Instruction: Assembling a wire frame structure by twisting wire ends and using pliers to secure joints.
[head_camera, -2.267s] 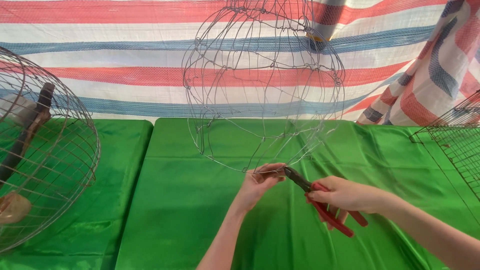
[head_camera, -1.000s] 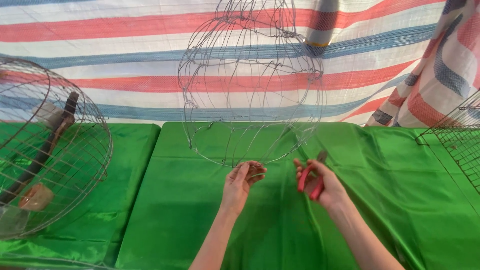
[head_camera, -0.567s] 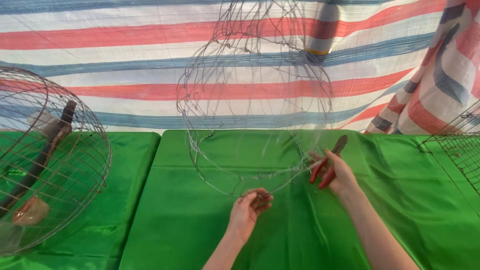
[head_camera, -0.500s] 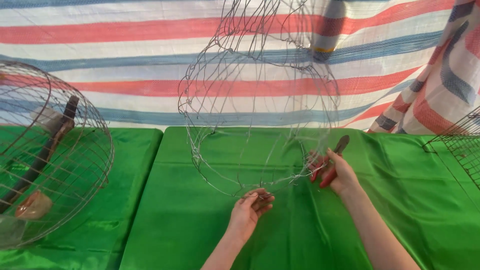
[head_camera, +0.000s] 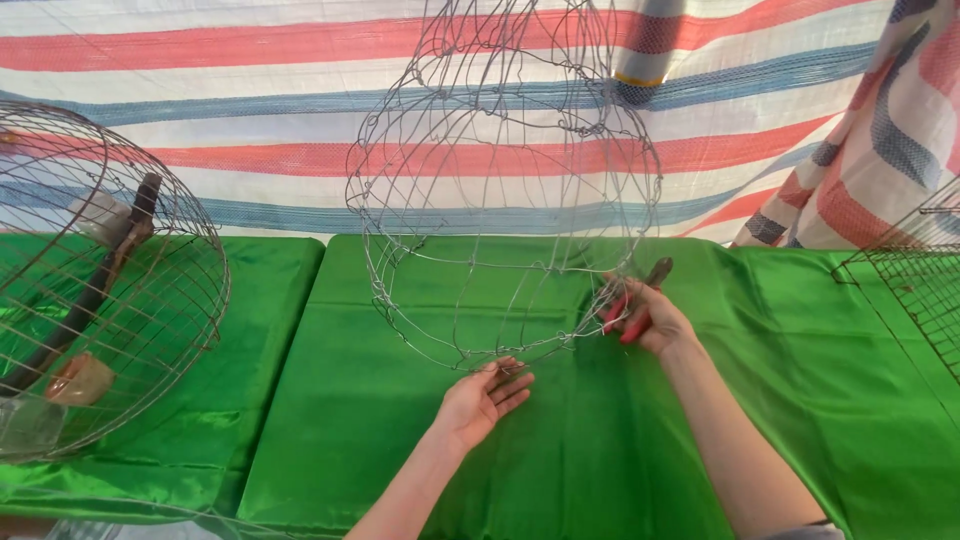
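- The grip of the right hand (head_camera: 650, 318) is closed around the red handles of a pair of pliers (head_camera: 640, 296), and the dark end of the tool points up and to the right.
- The grip of the left hand (head_camera: 482, 398) is half closed: the fingers (head_camera: 512, 385) bend up to the lowest wire of the wire frame (head_camera: 500, 190), and I cannot tell if they really pinch it or only touch it.
- The wire frame is a tall rounded cage made of thin bare wire. It stands upright in the middle of the view, and its lower rim is just above the green cloth (head_camera: 590, 450) that covers the surface.
- The right hand with the pliers is at the lower right edge of the frame, touching its wires or very near to them.
- The left hand is under the bottom of the frame, a little left of the right hand.
- On the left side there is a round wire cage (head_camera: 150, 300) lying on the green cloth, with a dark stick (head_camera: 95, 290) inside it.
- On the right edge a flat wire mesh panel (head_camera: 915, 285) is partly seen.
- Behind everything hangs a striped tarp (head_camera: 250, 120) in red, white and blue.
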